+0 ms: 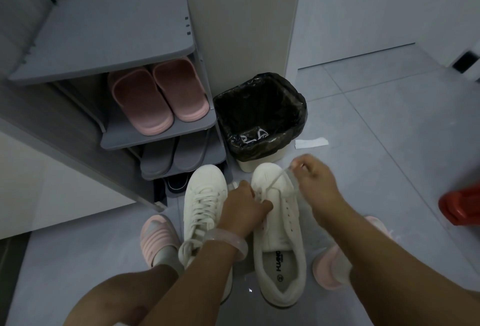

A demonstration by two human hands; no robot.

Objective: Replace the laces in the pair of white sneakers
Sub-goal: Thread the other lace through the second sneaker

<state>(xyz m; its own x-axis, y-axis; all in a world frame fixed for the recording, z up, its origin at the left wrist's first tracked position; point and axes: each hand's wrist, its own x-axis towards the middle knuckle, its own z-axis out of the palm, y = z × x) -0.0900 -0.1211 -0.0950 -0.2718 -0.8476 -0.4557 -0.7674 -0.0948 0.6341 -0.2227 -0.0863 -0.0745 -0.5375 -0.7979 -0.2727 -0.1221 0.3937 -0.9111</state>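
A grey shoe rack (109, 40) is seen at the left, a lined bin (259, 115) beside it. On the floor (376, 123) two sneakers are set side by side: the laced sneaker (205, 203) at left, the unfinished sneaker (280, 235) at right. The left hand (244, 209) is closed on its eyelet area; the lace (276, 177) is pinched and drawn taut by the right hand (315, 175). Uneven ends could result if one side is overpulled.

Right-hand white sneaker (281, 224), insole (276, 264): dark printed brand reading roughly "HUAHO", smaller line beneath illegible, round logo near the heel. No other legible text.
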